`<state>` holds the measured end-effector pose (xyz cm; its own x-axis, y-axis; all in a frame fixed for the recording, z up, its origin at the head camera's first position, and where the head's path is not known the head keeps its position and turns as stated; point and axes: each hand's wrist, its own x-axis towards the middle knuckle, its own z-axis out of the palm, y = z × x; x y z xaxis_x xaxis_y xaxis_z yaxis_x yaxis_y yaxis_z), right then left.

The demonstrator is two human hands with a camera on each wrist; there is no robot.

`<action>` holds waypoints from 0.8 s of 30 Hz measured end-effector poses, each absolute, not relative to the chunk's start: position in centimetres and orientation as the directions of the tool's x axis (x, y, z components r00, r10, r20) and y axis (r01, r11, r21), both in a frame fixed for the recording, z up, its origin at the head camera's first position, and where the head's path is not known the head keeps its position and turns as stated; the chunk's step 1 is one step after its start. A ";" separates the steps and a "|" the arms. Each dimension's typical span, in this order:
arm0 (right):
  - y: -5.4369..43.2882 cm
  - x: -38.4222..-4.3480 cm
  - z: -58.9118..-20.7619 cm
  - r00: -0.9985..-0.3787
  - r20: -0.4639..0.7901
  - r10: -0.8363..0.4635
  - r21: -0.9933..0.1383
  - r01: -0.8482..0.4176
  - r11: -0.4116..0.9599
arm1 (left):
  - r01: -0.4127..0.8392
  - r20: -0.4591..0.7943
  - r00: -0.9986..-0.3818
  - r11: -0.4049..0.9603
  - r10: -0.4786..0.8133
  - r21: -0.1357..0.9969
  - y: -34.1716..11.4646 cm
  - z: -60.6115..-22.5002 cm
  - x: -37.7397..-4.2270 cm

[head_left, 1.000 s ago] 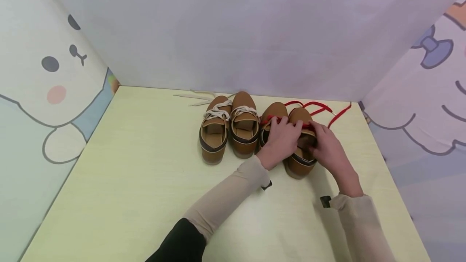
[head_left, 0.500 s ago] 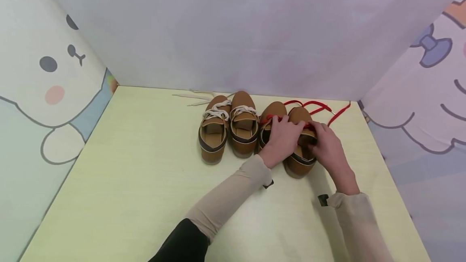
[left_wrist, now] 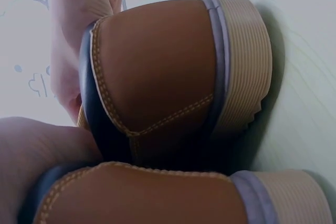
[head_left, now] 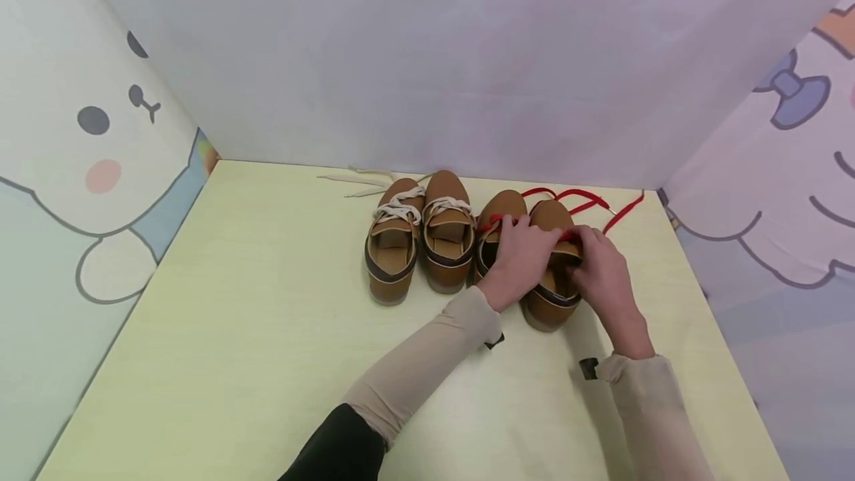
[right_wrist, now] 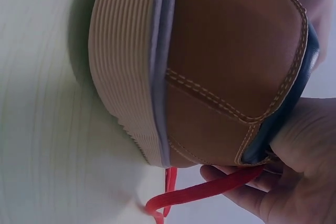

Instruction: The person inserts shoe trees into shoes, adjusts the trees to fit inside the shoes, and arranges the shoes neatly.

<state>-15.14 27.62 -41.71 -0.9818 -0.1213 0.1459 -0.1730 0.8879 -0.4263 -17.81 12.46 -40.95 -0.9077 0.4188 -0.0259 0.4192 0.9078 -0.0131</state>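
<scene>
Two brown leather shoes with red laces stand side by side, the right red-laced shoe (head_left: 551, 310) and the left red-laced shoe (head_left: 504, 204). My left hand (head_left: 521, 254) reaches over the left one and grips the near side of the right shoe's opening; its fingertips are partly hidden among the laces. On the outer side, my right hand (head_left: 604, 273) pinches the right shoe's upper edge, thumb inside the opening. A red lace (right_wrist: 210, 188) runs across the right hand's fingers in the right wrist view. The shoe's heel (left_wrist: 157, 72) shows in the left wrist view.
Left of these stand two similar brown shoes, the outer white-laced shoe (head_left: 390, 292) and the inner white-laced shoe (head_left: 449, 280). Loose red lace ends (head_left: 624, 210) lie at the back right. A pale wall sheet (head_left: 427, 58) borders the yellowish table (head_left: 234, 318).
Both hands stay at the right red-laced shoe. The right wrist has shifted slightly to the left, and the left forearm slightly to the right. The shoes stay put.
</scene>
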 end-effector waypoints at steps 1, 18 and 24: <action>27.6 -15.1 -41.7 -0.982 0.144 -0.121 -0.428 -0.172 0.887 | 0.418 -0.026 -0.908 0.908 0.418 -0.015 12.5 -40.9 -17.8; 27.6 -14.2 -42.0 -0.986 0.132 -0.104 -0.484 -0.156 0.861 | 0.470 0.012 -0.883 0.883 0.470 0.012 11.7 -39.8 -16.0; 27.7 -13.2 -41.2 -0.978 0.173 -0.113 -0.491 -0.185 0.851 | 0.490 0.099 -0.868 0.871 0.486 0.024 10.4 -39.4 -15.0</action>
